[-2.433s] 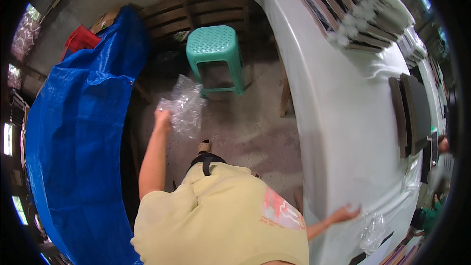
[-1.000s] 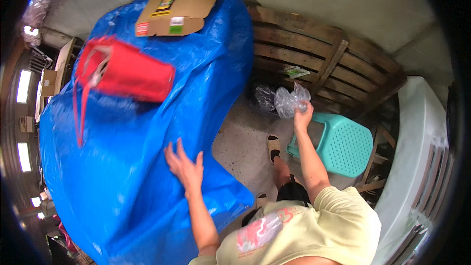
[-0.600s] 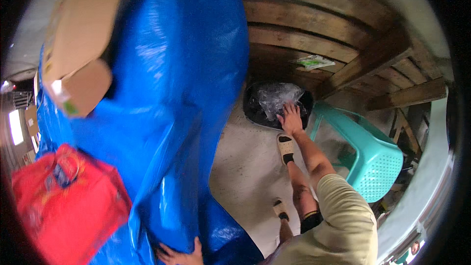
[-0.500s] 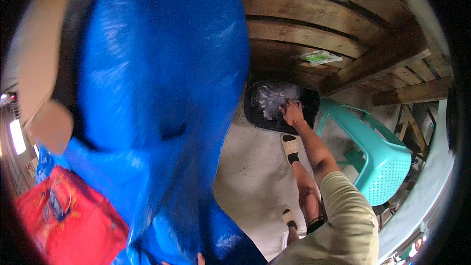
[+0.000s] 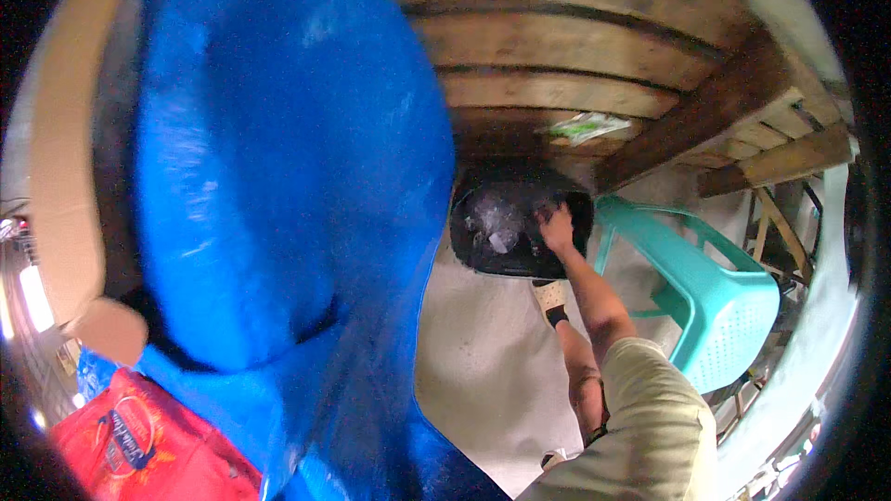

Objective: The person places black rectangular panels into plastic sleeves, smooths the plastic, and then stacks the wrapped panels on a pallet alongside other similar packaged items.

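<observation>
My right hand (image 5: pixel 557 228) reaches down into a black plastic bin (image 5: pixel 513 271), near its right side. Crumpled clear plastic (image 5: pixel 501 223) lies inside, just left of my fingers. Blur and the dark inside of the bin hide my fingertips, so I cannot make out whether they grip anything. A pale yellowish sleeve covers my upper right arm. My left hand is out of view. A large blue plastic sheet (image 5: pixel 297 130) fills the left of the view, draped over something bulky.
A turquoise plastic stool (image 5: pixel 705 315) lies tipped beside the bin. Wooden slats (image 5: pixel 557 42) and a beam (image 5: pixel 705 111) stand beyond it, with a green-and-white packet (image 5: pixel 587 128) there. A red printed bag (image 5: pixel 158 436) and brown cardboard (image 5: pixel 67 158) are at left; my sandalled foot (image 5: pixel 549 297) is on the floor.
My right hand has shifted from over the clear plastic toward the bin's right side. The left fingertips at the lower edge have gone out of view. The whole view has moved slightly.
</observation>
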Demonstrator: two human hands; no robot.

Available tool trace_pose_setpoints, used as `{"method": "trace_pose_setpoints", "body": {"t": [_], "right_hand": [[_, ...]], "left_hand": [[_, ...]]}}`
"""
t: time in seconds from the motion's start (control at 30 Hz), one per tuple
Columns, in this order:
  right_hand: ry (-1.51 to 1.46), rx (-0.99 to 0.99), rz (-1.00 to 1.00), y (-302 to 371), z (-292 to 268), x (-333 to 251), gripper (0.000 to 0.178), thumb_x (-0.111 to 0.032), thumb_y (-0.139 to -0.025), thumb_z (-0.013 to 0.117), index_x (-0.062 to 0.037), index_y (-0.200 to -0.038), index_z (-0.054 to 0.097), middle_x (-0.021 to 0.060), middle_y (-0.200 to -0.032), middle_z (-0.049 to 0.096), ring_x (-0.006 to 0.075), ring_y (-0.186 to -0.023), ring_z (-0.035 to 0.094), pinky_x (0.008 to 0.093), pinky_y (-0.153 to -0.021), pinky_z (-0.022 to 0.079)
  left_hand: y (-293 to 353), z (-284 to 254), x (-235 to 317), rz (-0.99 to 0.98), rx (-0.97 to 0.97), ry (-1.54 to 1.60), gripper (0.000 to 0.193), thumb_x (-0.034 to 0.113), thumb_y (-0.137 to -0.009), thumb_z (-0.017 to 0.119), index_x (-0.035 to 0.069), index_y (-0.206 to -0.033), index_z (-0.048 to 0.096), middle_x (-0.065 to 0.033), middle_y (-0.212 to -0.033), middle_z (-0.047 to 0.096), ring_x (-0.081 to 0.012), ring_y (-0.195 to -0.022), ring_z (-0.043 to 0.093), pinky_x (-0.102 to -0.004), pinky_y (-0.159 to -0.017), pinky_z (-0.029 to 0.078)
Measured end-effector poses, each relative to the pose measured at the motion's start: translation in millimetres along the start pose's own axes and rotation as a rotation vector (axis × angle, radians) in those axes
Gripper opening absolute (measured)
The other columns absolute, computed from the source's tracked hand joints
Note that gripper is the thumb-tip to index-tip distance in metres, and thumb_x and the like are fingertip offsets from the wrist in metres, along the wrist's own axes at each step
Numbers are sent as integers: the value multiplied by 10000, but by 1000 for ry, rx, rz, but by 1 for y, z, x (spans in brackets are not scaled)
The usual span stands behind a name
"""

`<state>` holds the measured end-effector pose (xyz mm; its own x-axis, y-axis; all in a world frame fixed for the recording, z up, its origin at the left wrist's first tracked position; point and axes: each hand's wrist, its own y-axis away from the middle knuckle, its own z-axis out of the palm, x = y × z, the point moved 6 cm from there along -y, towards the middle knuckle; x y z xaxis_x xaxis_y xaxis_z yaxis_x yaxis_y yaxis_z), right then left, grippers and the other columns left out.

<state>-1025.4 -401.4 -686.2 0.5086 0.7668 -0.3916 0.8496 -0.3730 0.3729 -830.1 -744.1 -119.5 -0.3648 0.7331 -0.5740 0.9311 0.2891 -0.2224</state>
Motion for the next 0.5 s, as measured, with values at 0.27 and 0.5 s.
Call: {"method": "trace_pose_setpoints", "body": {"t": [0.27,0.5], "right_hand": [[-335,-682,-20,150,-117,-27,242,-245,-707,537,-77,-867,604,125,-843,617,283,-808,584,372,-714,450],[-432,-484,-23,281,-263,36,250,-232,-687,521,-139,-894,625,114,-903,618,266,-839,587,379,-773,445]], "left_hand": [[25,-44,-21,-171,-145,19,991,714,-513,569,111,-1269,350,-177,-1198,403,-352,-1083,395,-513,-878,321],[34,-101,-9,-190,-8,94,934,678,-554,558,178,-1298,295,-80,-1288,345,-252,-1165,345,-484,-825,349]]}}
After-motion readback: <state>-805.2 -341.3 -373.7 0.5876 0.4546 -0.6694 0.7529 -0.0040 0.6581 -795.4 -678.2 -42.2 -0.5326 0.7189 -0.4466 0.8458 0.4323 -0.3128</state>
